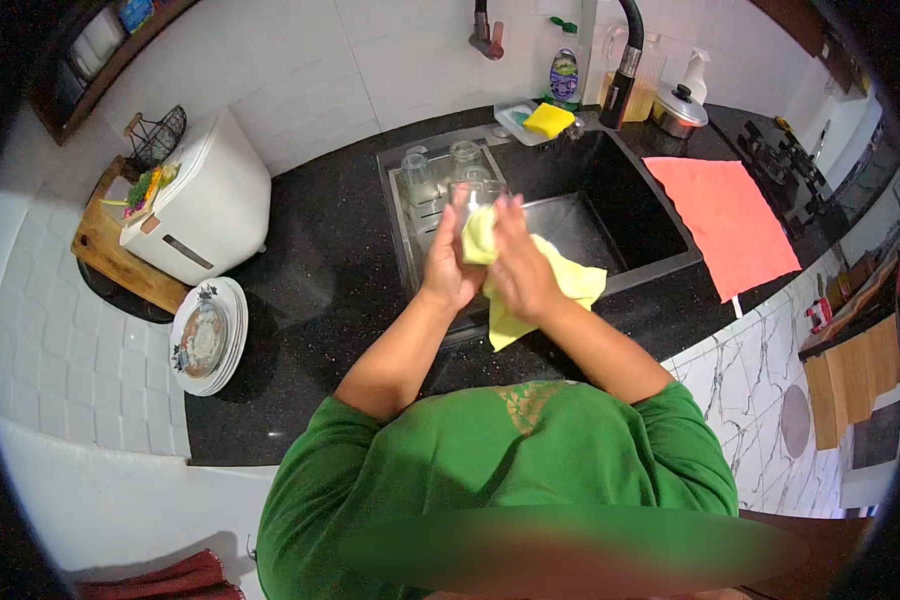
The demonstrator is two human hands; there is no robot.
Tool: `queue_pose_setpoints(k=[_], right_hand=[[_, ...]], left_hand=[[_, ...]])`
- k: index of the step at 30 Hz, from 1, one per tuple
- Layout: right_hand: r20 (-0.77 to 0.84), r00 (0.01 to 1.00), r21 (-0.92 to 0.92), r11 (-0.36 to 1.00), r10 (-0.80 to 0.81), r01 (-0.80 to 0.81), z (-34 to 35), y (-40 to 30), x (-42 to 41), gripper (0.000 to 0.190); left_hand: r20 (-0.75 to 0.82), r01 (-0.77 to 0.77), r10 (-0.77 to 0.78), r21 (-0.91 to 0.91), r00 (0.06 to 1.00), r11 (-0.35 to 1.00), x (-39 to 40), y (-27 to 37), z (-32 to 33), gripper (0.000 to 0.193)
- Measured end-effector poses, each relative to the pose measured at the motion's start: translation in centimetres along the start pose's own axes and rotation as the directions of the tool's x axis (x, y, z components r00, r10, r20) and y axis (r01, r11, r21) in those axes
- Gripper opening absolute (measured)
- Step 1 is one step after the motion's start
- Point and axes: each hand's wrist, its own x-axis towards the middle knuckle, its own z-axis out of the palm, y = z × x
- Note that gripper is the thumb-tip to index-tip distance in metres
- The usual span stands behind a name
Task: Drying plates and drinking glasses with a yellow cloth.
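Observation:
In front of the sink, my left hand (450, 266) is wrapped around a transparent drinking glass (481, 192). My right hand (521, 270) presses a yellow-green cloth (576, 279) against the glass; its fingers are slightly blurred. Part of the cloth bunches on the glass, and the rest hangs below my right hand over the sink's front rim. Behind my hands, several glasses (418, 180) stand on the ribbed drainboard (427, 217) of the black sink (664, 251). My fingers and the cloth hide much of the held glass.
A coral cloth (727, 217) lies right of the sink. Behind the basin are a yellow sponge (549, 120), a dish soap bottle (564, 75), the faucet (621, 90) and a lidded pot (679, 112). Stacked plates (234, 337) and a white bin (225, 202) stand left.

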Motion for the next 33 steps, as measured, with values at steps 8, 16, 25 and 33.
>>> queue_pose_setpoints(k=[8,16,25,33], right_hand=[[-0.069,0.868,0.485,0.777,0.491,-0.401,-2.5,-0.2,3.6,0.044],[-0.037,0.991,0.190,0.975,0.129,-0.120,-1.9,-0.5,1.7,0.044],[0.111,0.981,-0.183,0.967,-0.159,0.177,-0.7,-1.7,1.8,0.052],[0.139,0.963,-0.067,0.968,-0.231,0.242,-0.5,-1.6,0.2,0.046]], left_hand=[[0.179,0.043,-0.037,-0.032,0.983,0.999,-0.7,0.6,0.7,0.057],[0.119,0.081,-0.101,0.162,0.988,0.984,-0.3,1.4,0.9,0.062],[-0.005,0.015,-0.015,0.129,1.000,0.992,-0.4,1.1,0.9,0.053],[-0.068,-0.044,0.052,0.118,0.996,0.992,-0.3,2.1,0.8,0.048]])
